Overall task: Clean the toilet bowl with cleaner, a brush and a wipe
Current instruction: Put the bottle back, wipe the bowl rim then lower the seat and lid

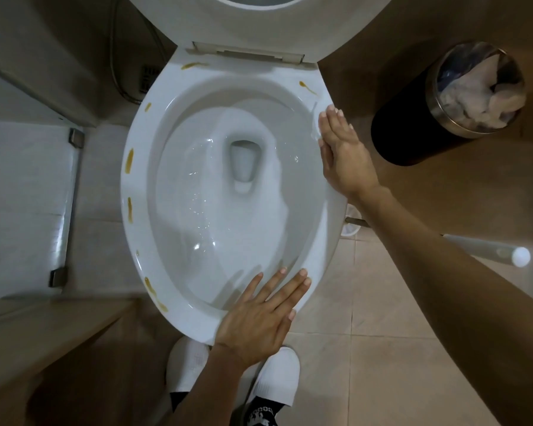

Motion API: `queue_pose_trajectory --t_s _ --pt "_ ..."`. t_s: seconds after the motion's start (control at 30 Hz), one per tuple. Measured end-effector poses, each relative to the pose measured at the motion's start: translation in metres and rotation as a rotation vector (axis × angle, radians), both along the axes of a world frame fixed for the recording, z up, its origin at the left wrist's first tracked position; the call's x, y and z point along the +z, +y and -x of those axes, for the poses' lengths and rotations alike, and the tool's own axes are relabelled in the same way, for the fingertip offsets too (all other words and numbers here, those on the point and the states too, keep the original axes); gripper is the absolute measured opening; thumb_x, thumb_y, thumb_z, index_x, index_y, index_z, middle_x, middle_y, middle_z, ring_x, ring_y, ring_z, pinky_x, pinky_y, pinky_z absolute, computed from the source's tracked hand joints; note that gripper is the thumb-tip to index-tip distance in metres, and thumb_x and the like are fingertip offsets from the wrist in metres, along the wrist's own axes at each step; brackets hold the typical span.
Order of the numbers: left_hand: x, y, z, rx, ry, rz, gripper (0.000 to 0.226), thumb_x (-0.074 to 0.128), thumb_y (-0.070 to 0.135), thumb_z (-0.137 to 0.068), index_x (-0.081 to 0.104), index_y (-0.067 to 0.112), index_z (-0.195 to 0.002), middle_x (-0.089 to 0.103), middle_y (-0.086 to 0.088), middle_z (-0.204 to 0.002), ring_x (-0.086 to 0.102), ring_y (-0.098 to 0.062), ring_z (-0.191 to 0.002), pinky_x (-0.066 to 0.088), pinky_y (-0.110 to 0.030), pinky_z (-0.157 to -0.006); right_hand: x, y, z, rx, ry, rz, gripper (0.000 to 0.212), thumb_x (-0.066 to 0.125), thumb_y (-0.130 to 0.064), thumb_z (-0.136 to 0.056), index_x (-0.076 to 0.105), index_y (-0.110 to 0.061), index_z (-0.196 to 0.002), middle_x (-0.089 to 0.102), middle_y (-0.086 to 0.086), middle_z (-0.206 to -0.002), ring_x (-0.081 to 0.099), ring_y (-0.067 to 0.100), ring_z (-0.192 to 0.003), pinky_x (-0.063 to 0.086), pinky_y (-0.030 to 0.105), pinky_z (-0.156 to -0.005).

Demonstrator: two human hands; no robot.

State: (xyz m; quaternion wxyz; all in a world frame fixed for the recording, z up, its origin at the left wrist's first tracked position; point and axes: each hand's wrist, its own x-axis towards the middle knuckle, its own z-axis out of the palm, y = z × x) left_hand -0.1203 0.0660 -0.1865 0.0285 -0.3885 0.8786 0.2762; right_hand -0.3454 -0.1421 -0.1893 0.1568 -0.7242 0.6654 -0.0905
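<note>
White porcelain lies under both flat, spread hands: the right hand (342, 152) presses the bowl's (216, 186) right rim, and whether a wipe sits beneath it is hard to tell; the left hand (259, 318) rests on the near rim. Brown streaks (130, 161) dot the far-left rim. Right of the right arm, a white bottle (502, 255) lies blurred; beyond the fingers stands a round bin (413, 133).

Glossy white ceramic toilet bowl (228, 192); shiny metal-rimmed bin (437, 118).
</note>
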Motion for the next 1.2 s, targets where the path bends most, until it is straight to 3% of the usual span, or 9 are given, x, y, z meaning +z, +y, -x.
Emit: queue_pose_trajectory --t_s 0.17,0.37,0.67,0.93,1.2 --pt "0.000 0.000 0.000 0.002 0.005 0.001 0.053 0.009 0.032 -0.101 0.012 0.023 -0.153 0.009 0.007 -0.160 0.016 -0.017 -0.146 0.021 -0.043 -0.113 -0.001 0.009 0.007 0.031 0.001 -0.005 0.048 0.032 -0.017 -0.102 0.033 -0.004 -0.148 0.025 0.014 -0.156 0.020 0.027 -0.146 0.014 0.034 -0.118" --pt "0.000 0.000 0.000 0.006 0.014 0.006 0.053 0.008 0.032 -0.101 0.011 0.023 -0.153 0.007 0.007 -0.160 0.014 -0.017 -0.146 0.026 -0.044 -0.115 0.001 -0.014 0.002 0.012 0.035 -0.026 0.049 0.027 -0.021 -0.104 0.025 -0.007 -0.151 0.018 0.009 -0.159 0.013 0.023 -0.148 0.012 0.033 -0.119" --pt "-0.001 0.001 -0.001 0.018 0.033 0.012 0.054 0.020 0.031 -0.100 0.013 0.023 -0.153 0.010 0.007 -0.160 0.017 -0.017 -0.145 0.030 -0.045 -0.113 0.004 -0.002 0.007 0.063 0.032 -0.021 0.049 0.031 -0.019 -0.103 0.028 -0.005 -0.150 0.021 0.012 -0.158 0.016 0.025 -0.147 0.013 0.034 -0.119" --pt "-0.002 0.001 0.000 0.037 0.031 0.005 0.054 0.022 0.033 -0.101 0.011 0.025 -0.153 0.009 0.009 -0.159 0.016 -0.016 -0.145 0.018 -0.041 -0.111 0.002 -0.047 -0.011 0.055 0.038 -0.016 0.049 0.028 -0.019 -0.104 0.024 -0.005 -0.151 0.019 0.011 -0.159 0.014 0.024 -0.148 0.017 0.040 -0.121" --pt "-0.003 0.002 0.001 0.044 0.055 -0.006 0.056 0.029 0.034 -0.099 0.014 0.025 -0.153 0.009 0.009 -0.159 0.017 -0.016 -0.145 0.026 -0.046 -0.112 0.003 -0.040 0.000 0.094 0.072 0.011 0.047 0.030 -0.014 -0.103 0.027 -0.004 -0.149 0.022 0.013 -0.157 0.017 0.026 -0.147 0.006 0.028 -0.117"
